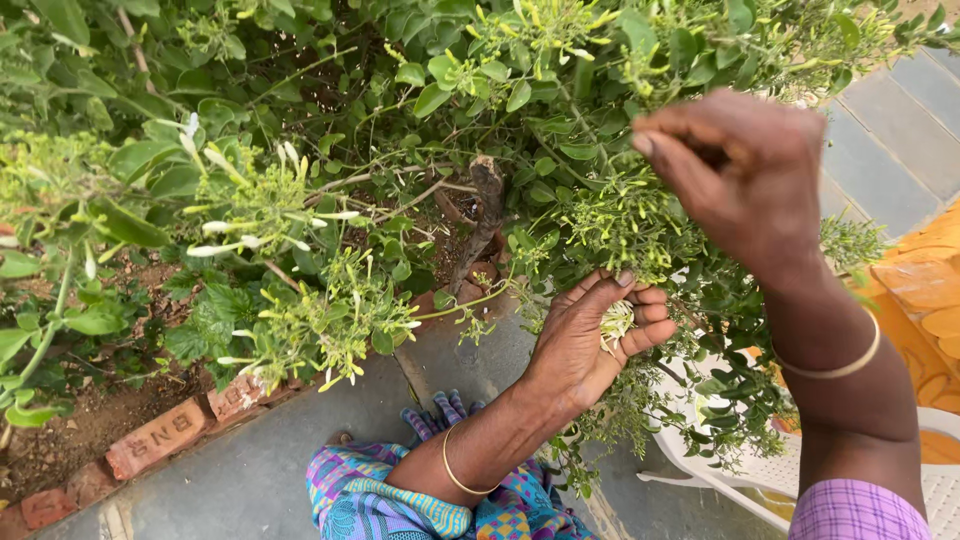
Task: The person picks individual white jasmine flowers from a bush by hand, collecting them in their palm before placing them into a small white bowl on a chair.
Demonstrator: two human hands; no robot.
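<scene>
Left hand [590, 335] cupped loosely around picked white jasmine buds [616, 322]. Right hand [745, 170] pinched at bud cluster [625, 215] on jasmine bush [300, 190]; grasped item hidden. Judged best: pinch single stems, keep cup level.

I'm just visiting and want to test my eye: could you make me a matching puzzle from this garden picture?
Things:
1. left hand
2. right hand
3. brick edging
4. white plastic chair

Places or states:
a. lower right, under the foliage
b. cupped around a small bunch of pale buds
c. raised into the shrub, fingers pinched together
d. lower left, between soil and paving

Pairs: 1-b, 2-c, 3-d, 4-a
</scene>
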